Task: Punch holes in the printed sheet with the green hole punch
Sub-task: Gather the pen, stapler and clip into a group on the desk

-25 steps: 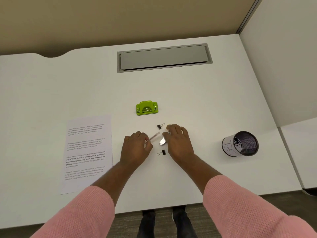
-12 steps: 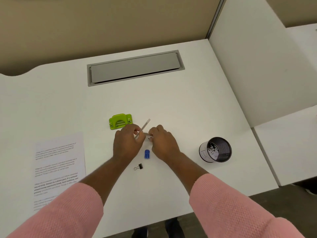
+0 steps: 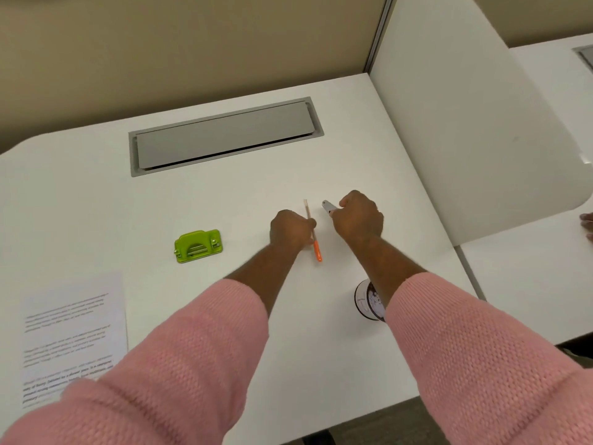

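The green hole punch [image 3: 198,246] sits on the white desk [image 3: 208,200], left of both hands. The printed sheet [image 3: 72,335] lies flat at the desk's front left, partly under my left sleeve. My left hand [image 3: 292,231] is closed around a thin pen with an orange end [image 3: 313,236], right of the punch. My right hand [image 3: 359,218] is closed on a small silver metal item [image 3: 329,207], whose tip sticks out toward the pen. Neither hand touches the punch or the sheet.
A black mesh cup [image 3: 369,300] stands near the front right, partly behind my right forearm. A grey cable hatch [image 3: 224,134] is set into the desk at the back. A white divider panel [image 3: 465,139] borders the right side; someone's fingers [image 3: 587,224] show at the far right edge.
Both hands moved away from me and to the right across the desk, still holding the pen and the silver item. The binder clips and the blue item are out of sight.
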